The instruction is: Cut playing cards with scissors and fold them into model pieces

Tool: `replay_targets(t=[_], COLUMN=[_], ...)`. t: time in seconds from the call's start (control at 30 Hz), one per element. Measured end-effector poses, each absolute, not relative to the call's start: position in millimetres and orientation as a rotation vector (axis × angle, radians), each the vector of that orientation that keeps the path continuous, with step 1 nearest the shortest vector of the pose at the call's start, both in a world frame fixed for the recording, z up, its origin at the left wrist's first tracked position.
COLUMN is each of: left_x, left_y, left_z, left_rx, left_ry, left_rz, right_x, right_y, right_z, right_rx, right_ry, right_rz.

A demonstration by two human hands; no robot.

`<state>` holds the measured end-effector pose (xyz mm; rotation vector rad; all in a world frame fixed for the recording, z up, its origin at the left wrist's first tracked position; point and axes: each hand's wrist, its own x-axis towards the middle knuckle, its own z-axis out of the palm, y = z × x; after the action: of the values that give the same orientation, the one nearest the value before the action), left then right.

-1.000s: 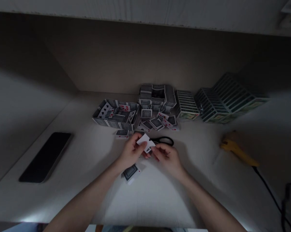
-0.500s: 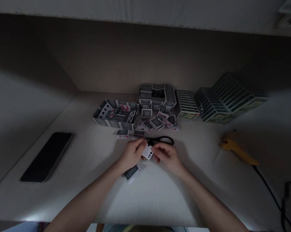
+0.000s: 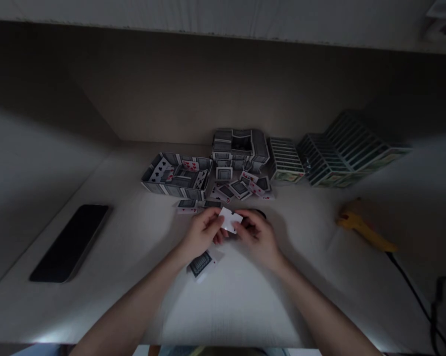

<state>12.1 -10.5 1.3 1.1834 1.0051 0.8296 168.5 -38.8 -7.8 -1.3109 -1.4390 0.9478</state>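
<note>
A white-faced playing card (image 3: pixel 229 219) is pinched between my two hands, above the desk. My left hand (image 3: pixel 204 228) grips its left edge with thumb and fingers. On the opposite side my right hand (image 3: pixel 256 231) presses the card with its thumb, fingers behind. Black scissors (image 3: pixel 260 213) lie beyond my right hand, mostly hidden by it. Below my left hand rests a folded card (image 3: pixel 201 265) with a dark patterned back. Just past my hands are two more folded cards, one of them a red-suited card (image 3: pixel 188 206).
Behind lie several scattered cards (image 3: pixel 241 189), an open tray made of cards (image 3: pixel 174 193) and a boxy card structure (image 3: pixel 260 148). Stacked card boxes (image 3: pixel 286 158) and stepped ones (image 3: pixel 349 153) stand back right. A phone (image 3: pixel 70 243) lies left, a yellow glue gun (image 3: pixel 367 232) with black cord right.
The card has been turned between my hands, so its face is seen at a different angle. My right hand has shifted over the scissors, hiding most of them.
</note>
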Motion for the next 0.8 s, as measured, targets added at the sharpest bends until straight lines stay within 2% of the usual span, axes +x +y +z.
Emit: replay_targets(t=[0.13,0.4,0.63,0.8], left_x=[12.3,10.2,8.3,5.1], left_y=[-11.8,-9.4,-12.6,-9.6], left_z=[-1.8,-3.0,-0.5,0.0], left_rx=[1.223,1.270,1.177,1.309], left_ry=[1.015,1.053,0.805,0.805], left_rz=[0.820,0.832,0.775,0.827], right_x=[171.0,175.1,175.1,177.2], right_y=[-41.6,-42.2,-41.8,-42.2], right_z=[-3.7,-5.0,-7.8,-5.4], right_rx=[-1.336,-1.414,-1.354,-1.248], right_ry=[-1.718,-1.869,-1.754,-1.630], right_rz=[0.671,0.603,0.726,0.928])
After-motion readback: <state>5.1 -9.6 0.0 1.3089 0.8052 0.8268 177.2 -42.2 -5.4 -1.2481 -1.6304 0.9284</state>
